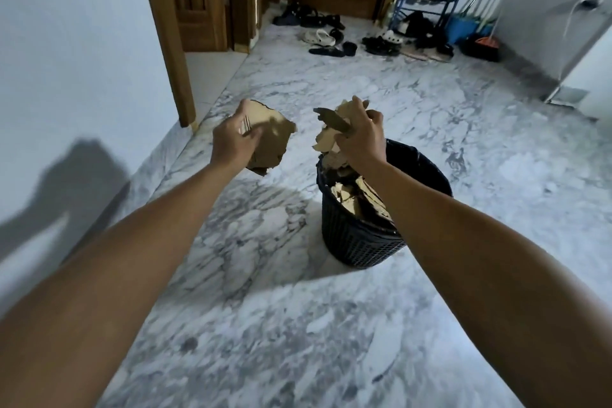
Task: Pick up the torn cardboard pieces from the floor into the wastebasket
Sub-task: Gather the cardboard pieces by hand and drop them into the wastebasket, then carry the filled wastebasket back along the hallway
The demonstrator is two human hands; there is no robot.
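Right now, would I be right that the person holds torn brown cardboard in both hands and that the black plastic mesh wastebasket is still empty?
Not quite: the black plastic mesh wastebasket is not empty; the head view shows torn cardboard pieces already inside. The rest stands: the left hand and right hand each hold torn brown cardboard.

Tan cardboard pieces (271, 139); black mesh wastebasket (357, 242); grey-veined white marble floor (265, 275); blue shoe rack (427, 7).

Each hand (231, 139) (359, 134) holds torn cardboard (271, 139) above black wastebasket (357, 238)
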